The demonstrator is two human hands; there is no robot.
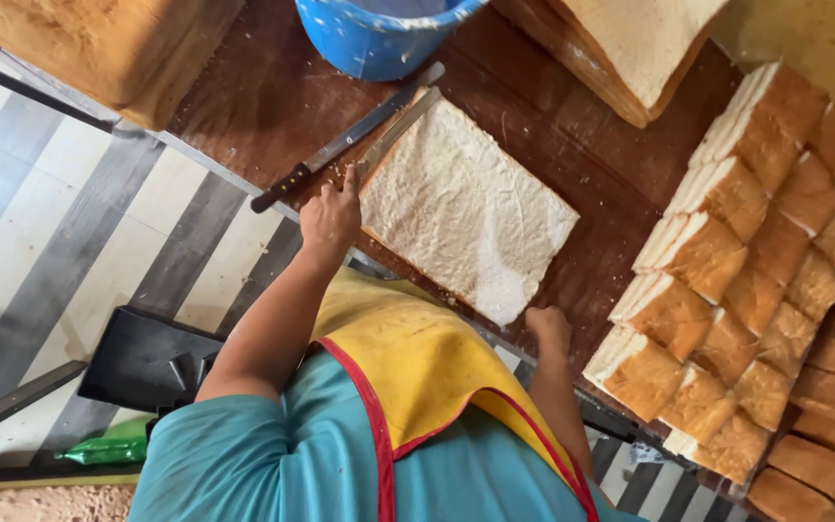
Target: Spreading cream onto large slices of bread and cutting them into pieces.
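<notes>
Head view, looking down at a dark wooden bench [273, 87] dusted with crumbs.

A large flat slab of white bread [466, 208] is lying cut face up near the bench's front edge, directly ahead of the person's yellow apron [417, 358]. That puts it within easy reach of both arms.

The left hand [329, 215] is resting at the slab's left corner, fingers closed, index finger extended toward the handle end of a flat pale blade or straightedge [398, 132] that is lying along the slab's left edge. I cannot tell whether the hand is gripping that handle or only pressing on it. A long dark-handled knife [340, 145] is lying just left of the slab, parallel to the same edge and apart from the hand.

The right hand [548, 329] is sitting at the slab's near right corner, loosely curled, knuckles up, apparently steadying the bread; nothing is visibly held in it.

A blue bucket [379, 34] is standing beyond the slab. Right of the slab, cut bread blocks [727, 290] are standing packed in close rows, crusts up, presumably so they support one another. An uncut loaf [99, 48] is sitting far left of the slab, and another sliced loaf [630, 43] beyond it to the right.

Packaging: only a green plastic wrapper [108, 450] on the striped floor [70, 213], well left of the slab; no readable labels or signs.
</notes>
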